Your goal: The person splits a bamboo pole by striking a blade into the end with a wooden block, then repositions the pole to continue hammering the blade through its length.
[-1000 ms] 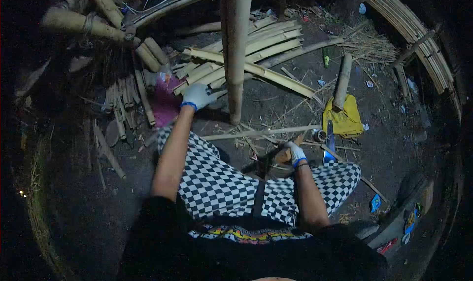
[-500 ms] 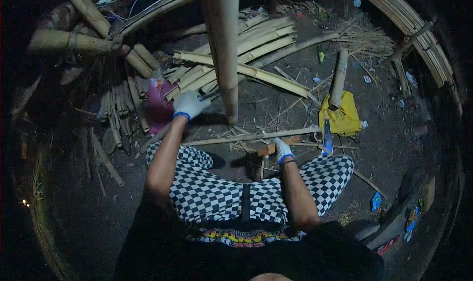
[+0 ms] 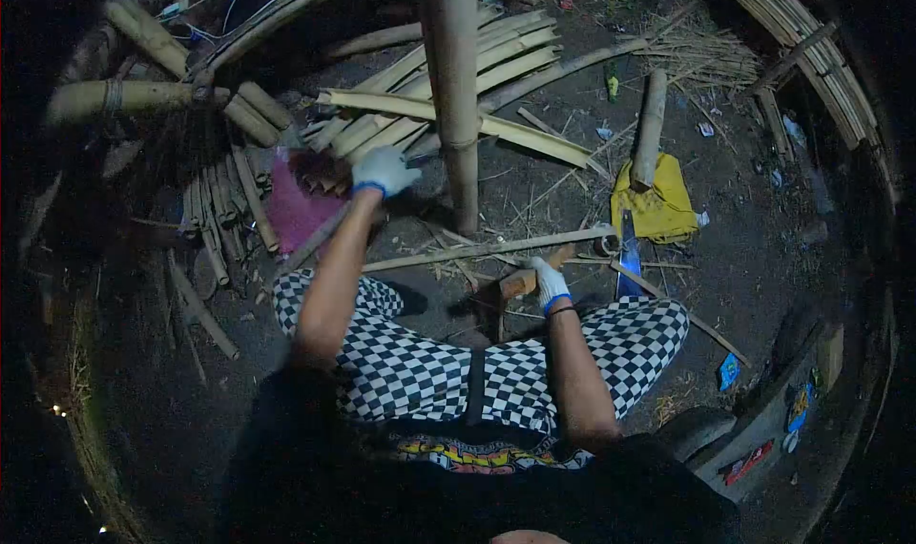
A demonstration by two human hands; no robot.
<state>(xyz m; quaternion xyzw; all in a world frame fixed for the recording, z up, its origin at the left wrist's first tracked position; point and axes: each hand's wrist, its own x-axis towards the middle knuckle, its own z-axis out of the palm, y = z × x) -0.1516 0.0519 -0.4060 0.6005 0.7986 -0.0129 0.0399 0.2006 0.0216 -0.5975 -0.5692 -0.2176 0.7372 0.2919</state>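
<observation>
My left hand (image 3: 385,170), in a white glove with a blue cuff, is stretched out at the near ends of a pile of split bamboo strips (image 3: 515,59). Its fingers look apart and point right; I see nothing held in them. Beside it lies a pink-purple cloth or bag (image 3: 294,210). My right hand (image 3: 551,282), gloved the same way, is closed around a brown wooden piece (image 3: 518,284) in front of my lap. The far end of that piece shows past the fingers. Just beyond lies a long thin bamboo stick (image 3: 491,248).
An upright bamboo pole (image 3: 458,95) stands ahead of me. To the right are a yellow cloth (image 3: 663,205) with a bamboo length (image 3: 651,129) on it, and a blue flat blade-like thing (image 3: 629,265). Cut bamboo pieces (image 3: 219,210) are heaped at left.
My left hand has shifted slightly up and right along the bamboo pile. The right hand keeps its hold on the wooden piece, which has turned a little. The camera view has shifted slightly.
</observation>
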